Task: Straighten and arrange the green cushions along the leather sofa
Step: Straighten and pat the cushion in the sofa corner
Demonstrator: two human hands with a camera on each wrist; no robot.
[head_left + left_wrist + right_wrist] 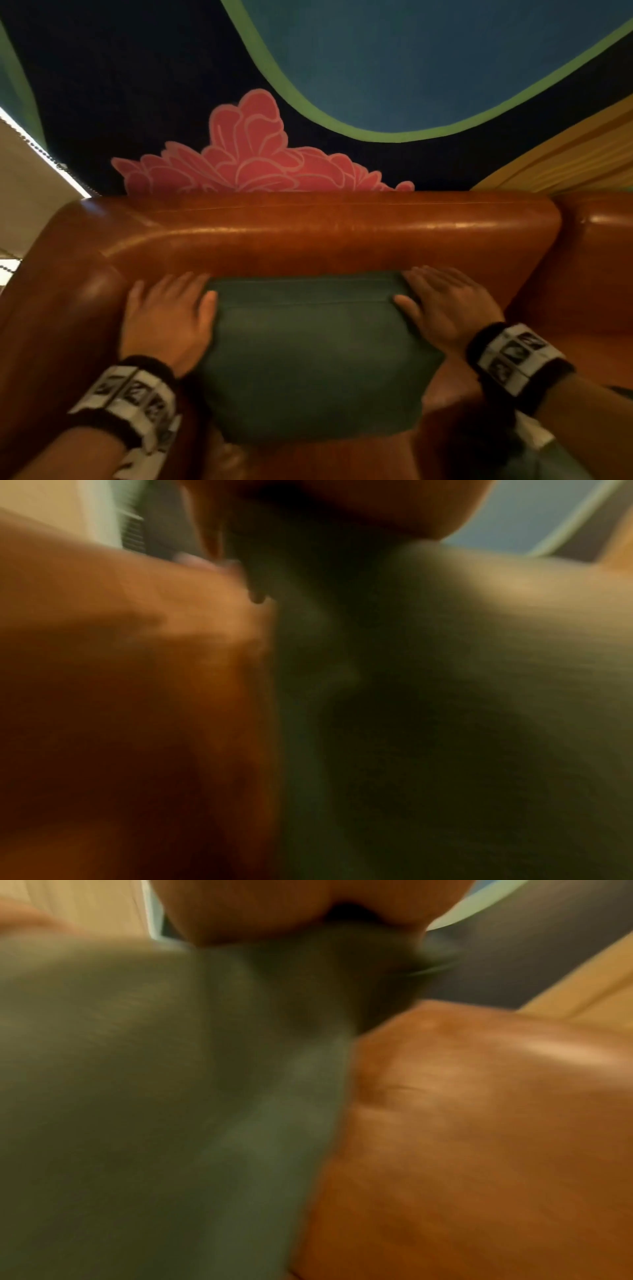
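Green cushion (308, 359) held at both ends against the sofa back.

The cushion leans on the leather sofa (308, 233), just right of its left armrest. The left hand (168, 318) clasps its left end, the right hand (448, 305) its right end, fingers behind, thumbs in front. A pink flower mural (253, 150) shows above the backrest.

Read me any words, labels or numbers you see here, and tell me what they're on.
No readable text in any view.
Left wristband: black-and-white marker squares, too blurred to read.
Right wristband: the same kind of markers, also unreadable.
Wall mural: a pink flower, no lettering.
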